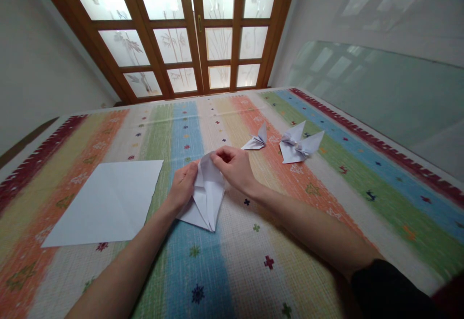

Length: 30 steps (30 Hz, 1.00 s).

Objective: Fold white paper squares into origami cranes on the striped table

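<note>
A partly folded piece of white paper (209, 188) is held between my two hands over the blue stripe of the cloth. Its layered folds run down to a point towards me. On its left edge, my left hand (184, 183) grips with the thumb on top. My right hand (234, 164) pinches the upper right corner between thumb and bent fingers. Flat to the left of my left hand lies a sheet of white paper (105, 203) with one torn edge. Beyond my right hand stand a small folded paper figure (257, 140) and a larger folded paper piece (299, 145) with pointed tips.
A striped, patterned tablecloth (253, 261) covers the table. A glass panel (380, 92) leans along the right wall. Wooden doors with frosted panes (181, 48) stand beyond the far table edge.
</note>
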Tool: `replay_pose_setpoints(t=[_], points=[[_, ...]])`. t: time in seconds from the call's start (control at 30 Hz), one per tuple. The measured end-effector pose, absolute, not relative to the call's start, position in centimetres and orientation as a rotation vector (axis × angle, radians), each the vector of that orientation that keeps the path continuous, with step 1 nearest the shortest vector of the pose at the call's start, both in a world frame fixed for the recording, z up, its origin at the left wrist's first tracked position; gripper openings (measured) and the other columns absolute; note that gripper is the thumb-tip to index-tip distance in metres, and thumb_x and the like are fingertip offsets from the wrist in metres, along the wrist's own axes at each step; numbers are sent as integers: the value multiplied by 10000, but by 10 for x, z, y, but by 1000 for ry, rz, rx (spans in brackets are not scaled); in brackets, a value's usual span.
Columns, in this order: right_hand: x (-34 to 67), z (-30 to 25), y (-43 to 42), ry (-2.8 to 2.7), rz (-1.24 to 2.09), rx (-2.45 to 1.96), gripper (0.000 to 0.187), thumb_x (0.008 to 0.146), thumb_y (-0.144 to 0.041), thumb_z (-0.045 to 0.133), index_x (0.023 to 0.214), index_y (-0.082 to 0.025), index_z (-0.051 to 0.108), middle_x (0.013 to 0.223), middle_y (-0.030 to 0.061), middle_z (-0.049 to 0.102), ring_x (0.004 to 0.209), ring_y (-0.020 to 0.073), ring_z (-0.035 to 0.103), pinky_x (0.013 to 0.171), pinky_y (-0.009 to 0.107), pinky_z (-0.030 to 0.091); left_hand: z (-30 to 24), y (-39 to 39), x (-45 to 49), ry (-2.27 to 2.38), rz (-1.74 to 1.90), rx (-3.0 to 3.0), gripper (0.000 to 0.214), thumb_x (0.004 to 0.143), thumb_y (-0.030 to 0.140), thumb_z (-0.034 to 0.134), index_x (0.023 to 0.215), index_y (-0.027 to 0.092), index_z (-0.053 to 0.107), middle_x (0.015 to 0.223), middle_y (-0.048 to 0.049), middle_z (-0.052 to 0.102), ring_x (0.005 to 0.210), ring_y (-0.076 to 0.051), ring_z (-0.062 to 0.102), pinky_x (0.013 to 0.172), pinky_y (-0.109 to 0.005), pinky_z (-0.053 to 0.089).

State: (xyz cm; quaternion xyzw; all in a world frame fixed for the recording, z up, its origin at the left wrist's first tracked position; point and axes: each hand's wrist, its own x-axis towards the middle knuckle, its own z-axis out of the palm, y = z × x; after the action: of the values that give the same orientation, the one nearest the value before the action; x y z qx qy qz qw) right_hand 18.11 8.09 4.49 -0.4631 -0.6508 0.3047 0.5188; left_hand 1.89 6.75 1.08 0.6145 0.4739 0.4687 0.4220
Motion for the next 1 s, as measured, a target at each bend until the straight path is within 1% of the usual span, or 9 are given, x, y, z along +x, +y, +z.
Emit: replay_pose_setpoints(t=[0.1, 0.23, 0.37, 0.43, 0.5, 0.7, 0.77, 0.87, 1.0], points=[[181, 45, 80, -1569, 712, -1125, 177, 804, -254, 585, 667, -184, 671, 626, -4, 654, 559, 111, 542, 586, 252, 408, 15, 67, 19, 1205, 1178, 1638, 514, 887, 611, 450, 946, 182, 726, 713, -18, 678, 619, -180, 569, 585, -280, 470], [181, 47, 80, -1603, 687, -1134, 164, 801, -226, 590, 669, -190, 681, 637, -5, 664, 570, 112, 552, 588, 247, 411, 19, 64, 20, 1236, 1178, 1790, 434, 915, 511, 449, 1018, 182, 712, 882, -37, 731, 792, -213, 641, 718, -309, 508], [181, 47, 78, -1634, 643, -1117, 162, 809, -222, 596, 686, -190, 696, 637, -3, 665, 570, 114, 561, 597, 254, 416, 19, 63, 21, 1209, 1227, 1922, 381, 932, 429, 467, 1158, 191, 662, 1094, -66, 719, 953, -214, 653, 850, -332, 504], [181, 47, 78, -1637, 644, -1119, 161, 815, -222, 600, 699, -193, 707, 644, -2, 674, 574, 117, 571, 602, 257, 424, 19, 61, 22, 1203, 1300, 1944, 404, 924, 427, 499, 1236, 198, 615, 1147, -80, 702, 971, -207, 653, 874, -340, 505], [181, 47, 78, -1643, 657, -1108, 156, 823, -229, 606, 725, -202, 724, 677, 1, 697, 600, 123, 595, 613, 258, 440, 20, 60, 23, 1214, 1355, 1953, 410, 913, 435, 532, 1247, 209, 607, 1143, -79, 703, 952, -199, 657, 871, -343, 512], [184, 53, 80, -1635, 779, -1022, 95, 812, -235, 658, 780, -220, 746, 752, 2, 734, 662, 131, 643, 650, 257, 483, 26, 58, 27, 1230, 1442, 1796, 328, 868, 388, 607, 1121, 198, 694, 1053, -58, 737, 913, -198, 673, 848, -321, 523], [185, 56, 82, -1620, 835, -1003, 70, 798, -243, 681, 780, -212, 741, 738, 4, 725, 650, 129, 637, 637, 254, 489, 29, 59, 27, 1205, 1435, 1664, 325, 846, 386, 624, 1083, 182, 709, 1031, -59, 746, 905, -206, 682, 827, -319, 532], [187, 60, 87, -1596, 897, -1001, 62, 780, -257, 699, 770, -203, 729, 707, 3, 706, 624, 123, 623, 602, 245, 488, 33, 60, 26, 1184, 1384, 1507, 355, 796, 412, 661, 1039, 160, 722, 936, -61, 757, 826, -214, 688, 749, -320, 548], [188, 58, 94, -1567, 990, -1002, 61, 753, -242, 698, 739, -186, 718, 673, 1, 696, 591, 117, 617, 562, 232, 485, 33, 62, 26, 1181, 1302, 1459, 370, 769, 400, 666, 1040, 154, 724, 886, -57, 751, 776, -211, 679, 687, -316, 543]])
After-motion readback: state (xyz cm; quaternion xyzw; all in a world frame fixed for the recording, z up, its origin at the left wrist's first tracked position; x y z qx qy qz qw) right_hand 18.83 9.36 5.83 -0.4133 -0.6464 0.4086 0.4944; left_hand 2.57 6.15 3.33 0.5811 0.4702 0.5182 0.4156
